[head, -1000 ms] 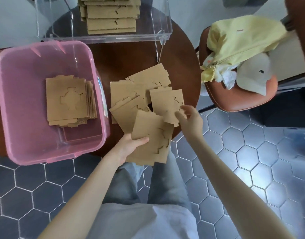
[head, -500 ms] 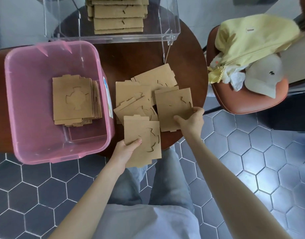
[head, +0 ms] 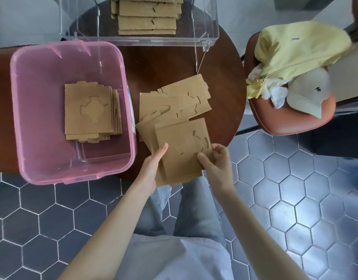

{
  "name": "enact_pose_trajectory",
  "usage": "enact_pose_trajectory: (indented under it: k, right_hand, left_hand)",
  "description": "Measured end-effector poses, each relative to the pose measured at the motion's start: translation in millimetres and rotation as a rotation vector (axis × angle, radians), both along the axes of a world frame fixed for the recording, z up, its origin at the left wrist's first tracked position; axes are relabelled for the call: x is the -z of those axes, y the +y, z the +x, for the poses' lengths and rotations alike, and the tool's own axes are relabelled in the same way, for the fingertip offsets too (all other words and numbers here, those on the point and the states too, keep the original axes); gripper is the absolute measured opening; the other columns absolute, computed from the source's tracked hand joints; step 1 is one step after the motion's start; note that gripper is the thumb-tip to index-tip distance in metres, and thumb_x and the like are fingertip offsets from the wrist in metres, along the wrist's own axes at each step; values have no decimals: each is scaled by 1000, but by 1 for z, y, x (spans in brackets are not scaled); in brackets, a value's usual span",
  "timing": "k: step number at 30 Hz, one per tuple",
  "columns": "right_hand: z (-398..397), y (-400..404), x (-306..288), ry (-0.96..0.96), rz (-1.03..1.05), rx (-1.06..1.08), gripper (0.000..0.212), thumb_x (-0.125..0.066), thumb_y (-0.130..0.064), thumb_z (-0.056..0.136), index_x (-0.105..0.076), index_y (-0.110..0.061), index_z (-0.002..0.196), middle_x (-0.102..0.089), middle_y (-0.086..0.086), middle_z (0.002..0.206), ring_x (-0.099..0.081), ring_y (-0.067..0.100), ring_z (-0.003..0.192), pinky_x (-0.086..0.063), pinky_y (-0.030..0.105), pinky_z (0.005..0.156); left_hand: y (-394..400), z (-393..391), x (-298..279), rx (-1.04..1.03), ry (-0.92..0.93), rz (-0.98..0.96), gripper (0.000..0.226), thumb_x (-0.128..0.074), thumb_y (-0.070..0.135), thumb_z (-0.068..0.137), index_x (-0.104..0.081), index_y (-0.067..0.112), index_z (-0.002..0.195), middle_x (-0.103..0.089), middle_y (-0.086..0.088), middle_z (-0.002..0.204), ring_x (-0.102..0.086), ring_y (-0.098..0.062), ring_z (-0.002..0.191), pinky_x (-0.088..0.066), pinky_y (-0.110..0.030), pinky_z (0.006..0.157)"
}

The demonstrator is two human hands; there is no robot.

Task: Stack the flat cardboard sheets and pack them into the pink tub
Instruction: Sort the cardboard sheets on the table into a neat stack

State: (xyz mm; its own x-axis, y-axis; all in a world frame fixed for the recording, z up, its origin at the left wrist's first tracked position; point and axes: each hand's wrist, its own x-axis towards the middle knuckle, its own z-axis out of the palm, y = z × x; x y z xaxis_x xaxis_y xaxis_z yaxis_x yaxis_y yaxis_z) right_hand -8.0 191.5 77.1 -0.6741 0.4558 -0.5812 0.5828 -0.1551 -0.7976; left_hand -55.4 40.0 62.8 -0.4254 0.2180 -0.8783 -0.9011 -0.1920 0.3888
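- Cardboard sheets in hand [head: 182, 150] — a small stack of two or three, held at the near edge of the round table [head: 164, 63], hanging partly over the person's lap.
- left hand [head: 151, 170] grips the stack's left edge, thumb on top, fingers underneath; right hand [head: 216, 164] pinches the near-right corner, thumb on the top face. Both hands are closed on the same stack.
- Edges aren't flush: a lower sheet sticks out at the left and at the bottom. Judgement: square it up now — tap the near edge on the table or slide the sheets between the palms until the notched tabs line up.
- Keep the die-cut faces oriented the same way so the stack sits flat.
- loose sheets [head: 174, 104] lie fanned and overlapping on the table just beyond the hands, touching the held stack. Likely best to gather those onto the stack before moving anything, one sheet at a time so tabs don't snag in the cutouts.
- pink tub [head: 73, 170] sits to the left, touching or nearly touching the loose pile; a packed stack [head: 89, 110] is already inside, right of centre.
- clear bin [head: 139, 40] at the far side holds more cardboard; not needed yet.
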Motion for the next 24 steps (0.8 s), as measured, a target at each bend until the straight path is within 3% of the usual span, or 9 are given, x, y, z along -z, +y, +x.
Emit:
enact_pose_trajectory:
  k: [2, 5, 10, 13, 17, 20, 24]
  right_hand:
    - [6, -14, 0, -36, 73, -21, 29, -67, -9, 83, -46, -27, 93, -58, 0, 91, -53, 11, 78, -44, 16, 66]
    - [8, -25, 3, -117, 265, -81, 32, -71, -19, 79, -50, -23, 104, -59, -2, 101, -54, 14, 94, -42, 6, 66]
    - [-8, -16, 18, -89, 530, -235, 36, -68, -20, 80, -60, -11, 113, -57, 2, 113, -48, 20, 111, -39, 19, 86]
    - [-29, -10, 30, -43, 653, -339, 39, -57, -17, 89, -54, -9, 127, -56, 8, 131, -45, 24, 124, -34, 24, 99]
    - [-54, -9, 55, -132, 811, -677, 55, -53, -26, 92, -35, -11, 143, -31, 10, 154, -24, 26, 143, -22, 37, 116]
    - [-58, -14, 65, -195, 858, -737, 58, -55, -31, 91, -37, -11, 142, -27, 10, 156, -18, 26, 145, -20, 40, 116]
    - [-56, -24, 68, -147, 880, -627, 44, -62, -26, 86, -56, -8, 125, -48, 12, 138, -35, 29, 132, -32, 38, 105]
  left_hand:
    - [3, 2, 0, 11, -1, -13, 73, -75, 48, 49, -61, 17, 113, -69, -8, 106, -65, -26, 99, -55, -36, 75]
    - [3, 6, 4, 18, 29, -78, 44, -75, 31, 66, -64, 13, 105, -69, -10, 98, -66, -27, 91, -55, -30, 60]
    - [-5, 11, 13, 11, 41, -176, 31, -70, 23, 76, -65, 10, 104, -69, -9, 94, -65, -27, 89, -53, -41, 82]
    - [-11, 16, 17, 7, 76, -206, 14, -69, 16, 77, -67, 12, 91, -68, -3, 84, -64, -18, 78, -52, -30, 72]
    - [-23, 25, 23, 92, 92, -296, 16, -71, 18, 75, -66, 12, 89, -66, -1, 83, -62, -20, 80, -48, -31, 72]
    - [-30, 33, 23, 79, 76, -299, 10, -71, 15, 75, -63, 17, 79, -65, -2, 83, -60, -16, 75, -48, -28, 65]
    - [-36, 40, 25, 87, 79, -307, 14, -72, 16, 74, -64, 15, 85, -67, -4, 86, -61, -18, 77, -48, -30, 66]
